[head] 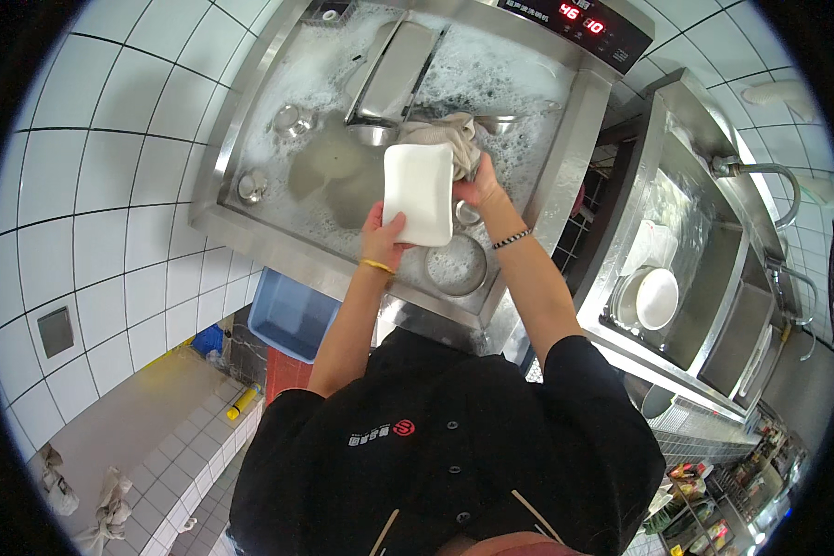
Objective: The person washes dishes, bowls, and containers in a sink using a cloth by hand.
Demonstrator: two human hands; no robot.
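My left hand [382, 236] grips the lower left corner of a white rectangular dish [419, 194], thumb on its face. The dish is held above the soapy water of a stainless steel wash basin [250, 240]. At the dish's right edge, my right hand [478, 184] holds a bunched beige cloth [452, 139], which touches the dish's upper right corner. A round metal pan [456, 265] sits in the suds just below the hands. A long metal tray [397, 69] lies beyond the dish, with a small metal bowl [373, 133] at its near end.
Small metal bowls [294, 121] sit in the suds at the left. A lit control panel [577, 28] tops the basin's far side. To the right, a steel sink [709, 278] holds stacked white bowls [657, 299] under a curved faucet [785, 181]. A blue plastic tub [285, 306] stands below left.
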